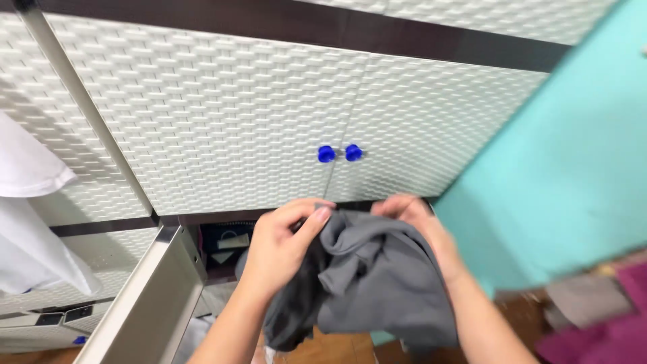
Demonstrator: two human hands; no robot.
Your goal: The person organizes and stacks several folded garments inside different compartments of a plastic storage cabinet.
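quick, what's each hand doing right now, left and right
Left hand: closed, gripping the grey garment at its top edge.
Right hand: closed on the same grey garment, fingers curled over its top.

Garment: I see soft matt grey cloth, creased, bunched in both hands.
Cabinet doors above my grip: white plastic, woven-look relief, slight sheen.
Knobs: glossy translucent blue plastic.
Wall right of my grip: smooth matt turquoise paint.
Hanging cloth far left: plain white fabric.
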